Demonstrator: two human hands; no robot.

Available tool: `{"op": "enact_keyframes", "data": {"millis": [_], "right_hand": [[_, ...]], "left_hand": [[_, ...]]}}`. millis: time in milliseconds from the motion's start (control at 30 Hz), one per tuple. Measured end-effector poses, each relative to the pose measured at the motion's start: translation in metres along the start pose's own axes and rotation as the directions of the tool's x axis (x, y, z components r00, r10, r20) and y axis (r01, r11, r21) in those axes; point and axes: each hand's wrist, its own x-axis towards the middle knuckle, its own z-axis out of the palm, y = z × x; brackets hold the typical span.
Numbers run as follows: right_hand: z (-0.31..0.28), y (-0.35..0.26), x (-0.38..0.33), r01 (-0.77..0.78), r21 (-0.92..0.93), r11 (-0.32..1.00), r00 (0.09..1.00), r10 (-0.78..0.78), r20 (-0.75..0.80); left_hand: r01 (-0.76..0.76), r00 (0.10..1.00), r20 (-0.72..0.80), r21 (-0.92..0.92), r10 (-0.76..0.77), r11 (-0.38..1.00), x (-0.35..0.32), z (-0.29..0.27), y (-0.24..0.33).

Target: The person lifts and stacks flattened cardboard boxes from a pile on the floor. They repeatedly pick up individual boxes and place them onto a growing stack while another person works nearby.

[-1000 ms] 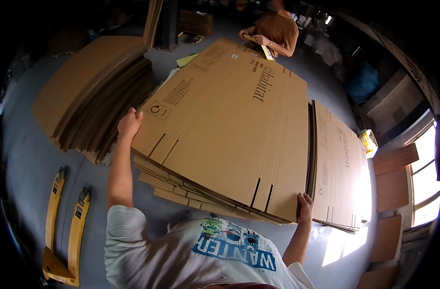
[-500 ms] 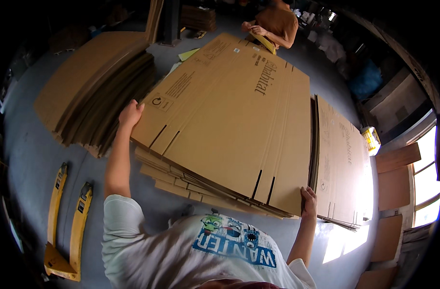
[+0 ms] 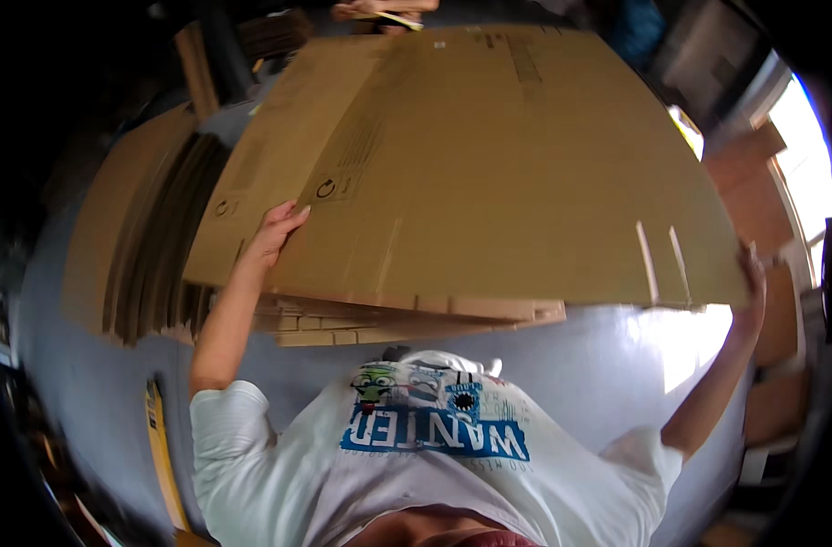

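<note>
The big cardboard sheet (image 3: 507,164) hides most of the cardboard stack (image 3: 388,319) beneath it; only the stack's near edges show. The right hand (image 3: 753,283) is mostly behind the sheet's corner, so its grip is unclear. Another person's hand (image 3: 379,11) is cut off by the top edge.

left hand (image 3: 274,232) grips flat cardboard sheet (image 3: 489,164) | right hand (image 3: 753,278) holds far corner; stack (image 3: 361,321) beneath
</note>
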Motion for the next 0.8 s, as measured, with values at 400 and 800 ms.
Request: {"op": "enact_keyframes", "data": {"millis": [400,800], "right_hand": [[0.051,0.233,-0.040,-0.169,0.475,0.864,0.949,0.273,-0.159],[-0.048,0.380,-0.004,-0.463,0.534,0.707,0.612,0.691,-0.384]], "left_hand": [[-0.117,0.990,-0.069,0.084,0.123,0.990,0.173,0.486,-0.186],[0.100,0.800,0.498,0.439,-0.335,0.893,0.095,0.486,-0.154]]}}
